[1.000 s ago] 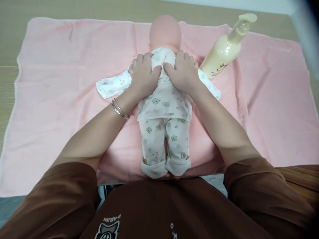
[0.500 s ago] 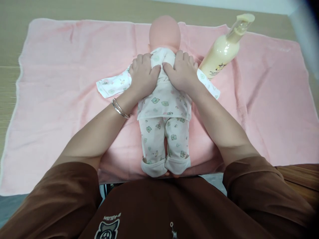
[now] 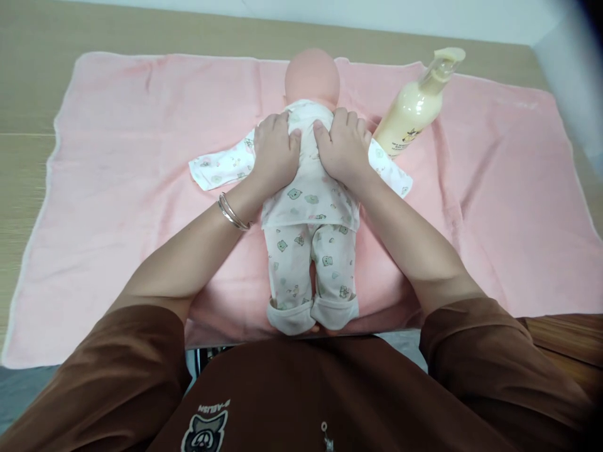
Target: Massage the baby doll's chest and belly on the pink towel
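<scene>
A baby doll [image 3: 311,204] in a white printed top and trousers lies face down, its bald head pointing away from me. My left hand [image 3: 277,149] wraps over the doll's left shoulder side, fingers curled over the top and thumb on the upper back. On the opposite shoulder, my right hand [image 3: 345,147] has the same hold, its thumb also resting on the back. The two thumbs are apart, with the shirt cloth between them. Both printed sleeves spread outward beyond my hands. The doll's face and my fingertips are partly or wholly hidden.
Under the doll is a pink towel [image 3: 127,188], lightly creased, on a wooden table [image 3: 28,94]. A cream-coloured pump bottle [image 3: 412,113] stands to the right of the doll, close to its right sleeve. Brown wooden boards [image 3: 565,336] show at lower right.
My thumbs have spread slightly apart on the doll's back. The view has tilted a little, so the doll's head and the bottle appear lower. Both hands stay on the shoulders.
</scene>
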`<state>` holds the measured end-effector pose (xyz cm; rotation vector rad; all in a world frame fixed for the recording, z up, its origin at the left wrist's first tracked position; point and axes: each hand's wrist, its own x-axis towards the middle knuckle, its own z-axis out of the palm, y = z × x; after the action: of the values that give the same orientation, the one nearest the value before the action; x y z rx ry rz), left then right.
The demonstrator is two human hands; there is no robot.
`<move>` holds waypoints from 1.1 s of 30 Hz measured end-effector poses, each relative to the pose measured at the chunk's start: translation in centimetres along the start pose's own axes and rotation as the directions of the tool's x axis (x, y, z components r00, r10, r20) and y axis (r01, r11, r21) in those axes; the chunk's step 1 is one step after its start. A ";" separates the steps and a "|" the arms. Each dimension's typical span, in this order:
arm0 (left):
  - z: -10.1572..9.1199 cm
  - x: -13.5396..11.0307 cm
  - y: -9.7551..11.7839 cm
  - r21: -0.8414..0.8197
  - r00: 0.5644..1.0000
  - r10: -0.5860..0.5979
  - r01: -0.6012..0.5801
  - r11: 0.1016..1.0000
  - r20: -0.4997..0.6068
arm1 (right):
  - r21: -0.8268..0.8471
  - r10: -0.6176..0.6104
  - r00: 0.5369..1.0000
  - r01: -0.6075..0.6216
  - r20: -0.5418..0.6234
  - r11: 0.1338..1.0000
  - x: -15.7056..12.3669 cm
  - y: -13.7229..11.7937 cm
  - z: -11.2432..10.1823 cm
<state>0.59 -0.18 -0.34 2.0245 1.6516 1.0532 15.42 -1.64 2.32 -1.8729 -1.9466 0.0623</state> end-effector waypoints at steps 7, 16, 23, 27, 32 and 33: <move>-1.0 -1.3 1.7 -0.062 0.995 0.091 -0.089 0.994 0.033 | -0.027 -0.032 0.997 0.034 0.069 0.999 0.3 0.1 -0.5; -0.7 -0.2 0.6 -0.138 0.995 0.100 -0.097 0.986 0.013 | -0.032 -0.130 0.975 0.138 0.181 0.990 -1.0 -0.3 -2.0; -0.3 0.2 -0.8 -0.179 0.991 0.132 -0.134 0.975 -0.023 | -0.050 -0.143 0.956 0.161 0.257 0.986 -3.4 -2.2 -2.9; -0.1 -0.1 -1.0 -0.207 0.981 0.162 -0.181 0.962 -0.102 | -0.024 -0.121 0.955 0.133 0.272 0.991 -2.7 -2.1 -2.8; 0.0 -0.6 -0.7 -0.203 0.975 0.164 -0.192 0.960 -0.148 | -0.038 -0.056 0.975 0.066 0.216 0.997 -0.7 -0.4 -2.7; -0.1 -0.7 -0.6 -0.199 0.975 0.160 -0.190 0.962 -0.157 | -0.047 -0.051 0.979 0.062 0.196 0.997 -0.5 -0.1 -3.0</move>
<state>0.06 -0.65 -0.87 2.0224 1.3715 1.3982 16.29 -2.92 4.92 -1.9064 -2.1502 0.1852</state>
